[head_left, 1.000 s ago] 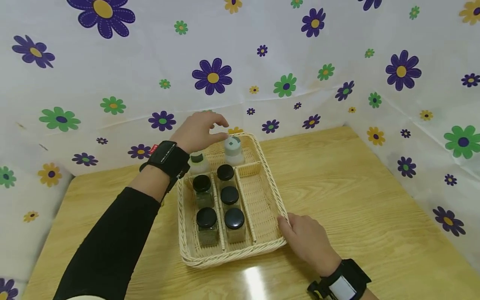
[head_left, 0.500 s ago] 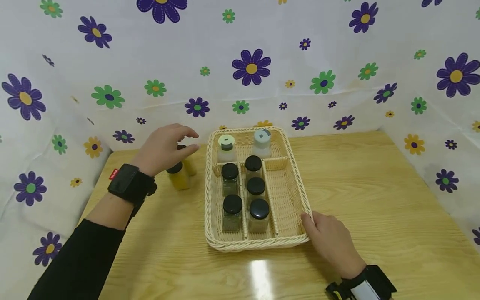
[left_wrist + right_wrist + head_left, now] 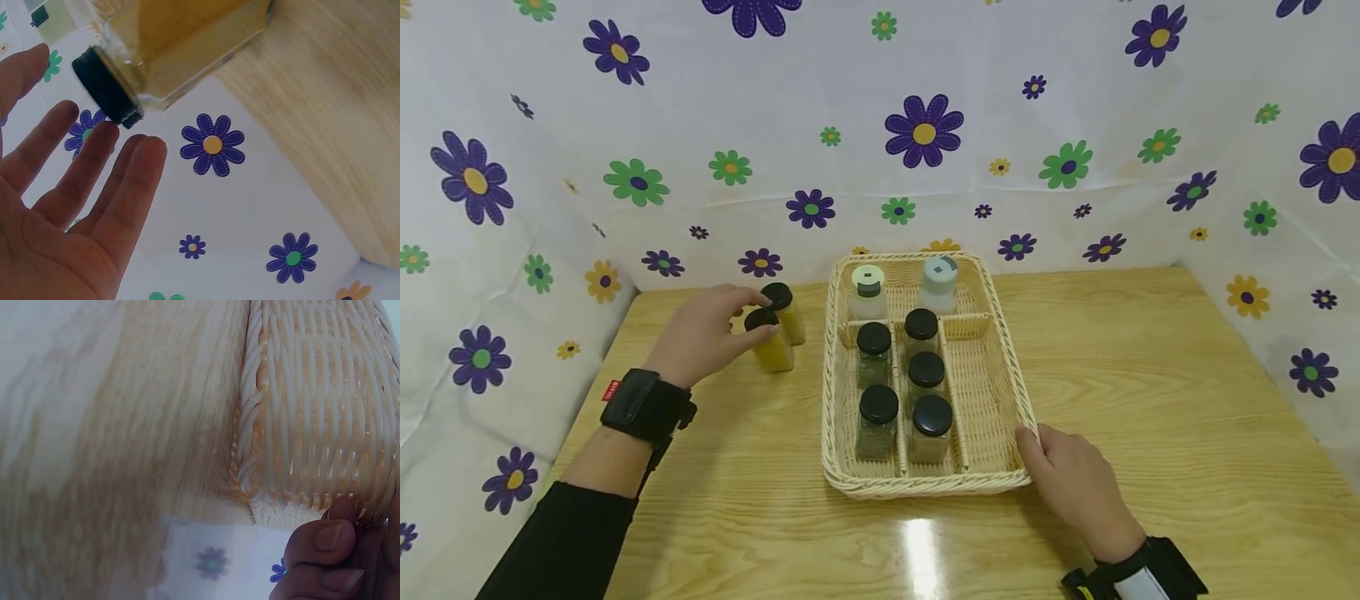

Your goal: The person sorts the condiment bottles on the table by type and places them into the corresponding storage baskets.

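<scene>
My left hand (image 3: pixel 700 335) reaches over two black-lidded glass jars of yellow powder, a nearer jar (image 3: pixel 773 355) and one behind it (image 3: pixel 793 325), both left of the basket. Its fingers are spread and fairly straight; in the left wrist view they lie beside one jar's dark lid (image 3: pixel 103 84) without closing round it. With the right hand (image 3: pixel 1078 487) I grip the front right part of the woven basket (image 3: pixel 925 485), thumb over the rim. Curled fingers (image 3: pixel 315 544) show against the basket's wall in the right wrist view.
Inside the basket, black-lidded jars (image 3: pixel 877 425) fill the left and middle compartments. Two white bottles, one green-topped (image 3: pixel 868 300) and one blue-topped (image 3: pixel 938 292), stand in the back section. The wooden table (image 3: pixel 1150 375) meets flowered cloth walls (image 3: pixel 850 100).
My left hand has left the white bottles at the basket's back and moved left to the yellow jars. The right hand keeps hold of the basket, and the head view has shifted.
</scene>
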The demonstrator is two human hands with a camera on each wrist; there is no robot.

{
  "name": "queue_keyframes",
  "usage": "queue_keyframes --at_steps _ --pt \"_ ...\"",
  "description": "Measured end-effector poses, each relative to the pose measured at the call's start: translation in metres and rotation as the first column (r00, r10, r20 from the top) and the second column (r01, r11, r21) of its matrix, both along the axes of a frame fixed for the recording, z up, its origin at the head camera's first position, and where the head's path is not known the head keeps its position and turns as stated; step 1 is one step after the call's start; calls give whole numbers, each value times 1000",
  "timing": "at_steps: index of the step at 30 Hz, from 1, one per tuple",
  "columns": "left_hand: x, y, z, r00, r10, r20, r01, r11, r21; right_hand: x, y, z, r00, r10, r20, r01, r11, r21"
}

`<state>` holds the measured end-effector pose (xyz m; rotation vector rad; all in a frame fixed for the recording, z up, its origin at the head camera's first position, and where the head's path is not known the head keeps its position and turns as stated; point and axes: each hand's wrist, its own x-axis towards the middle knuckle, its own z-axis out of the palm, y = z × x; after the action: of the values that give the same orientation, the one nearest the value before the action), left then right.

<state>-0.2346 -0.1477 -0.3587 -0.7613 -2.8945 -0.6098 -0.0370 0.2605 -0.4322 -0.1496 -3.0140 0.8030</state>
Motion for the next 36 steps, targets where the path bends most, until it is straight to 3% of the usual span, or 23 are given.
queue_keyframes --at_steps 17,27,36 --pt "-1 -3 -33 999 28 -34 -27 999 46 1 0 0 1000 -9 -14 9 1000 -1" --pt "2 -2 -37 993 111 -45 -106 989 101 0 -4 -1 1000 -4 -1 4 1000 -22" --pt "3 0 -38 991 113 -73 -104 988 113 3 -3 4 1000 15 -8 -15 999 -32"
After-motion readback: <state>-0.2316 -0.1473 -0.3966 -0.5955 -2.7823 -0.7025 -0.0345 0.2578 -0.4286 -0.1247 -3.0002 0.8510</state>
